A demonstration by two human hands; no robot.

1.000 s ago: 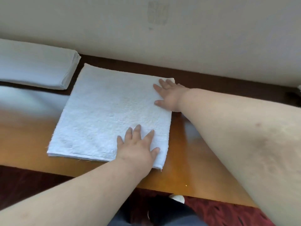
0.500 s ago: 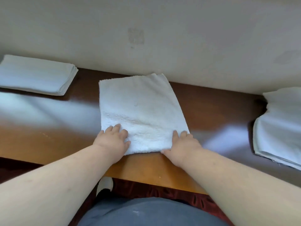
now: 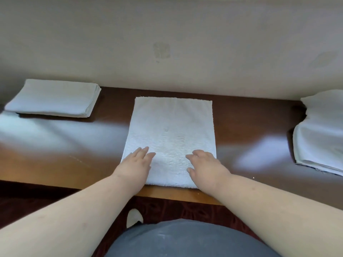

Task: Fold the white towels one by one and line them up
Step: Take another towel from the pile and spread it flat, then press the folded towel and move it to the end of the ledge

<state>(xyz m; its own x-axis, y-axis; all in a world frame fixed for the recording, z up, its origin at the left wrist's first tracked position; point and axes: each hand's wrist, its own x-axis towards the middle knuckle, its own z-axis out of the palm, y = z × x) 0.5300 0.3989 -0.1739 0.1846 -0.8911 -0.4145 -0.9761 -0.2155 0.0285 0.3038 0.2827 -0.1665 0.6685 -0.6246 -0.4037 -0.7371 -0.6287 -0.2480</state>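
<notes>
White towel (image 3: 171,138) flat on the tabletop (image 3: 241,127), dead ahead, long axis running away toward the wall, near edge by the front rim. Both hands resting flat on its near end, fingers loosely spread, gripping nothing: left hand (image 3: 136,162) at the near left corner, right hand (image 3: 204,166) at the near right, equally close. Since half a second ago: towel squared up, hands slid further on. Folded stack (image 3: 53,98) far left, unfolded pile (image 3: 321,132) right.
</notes>
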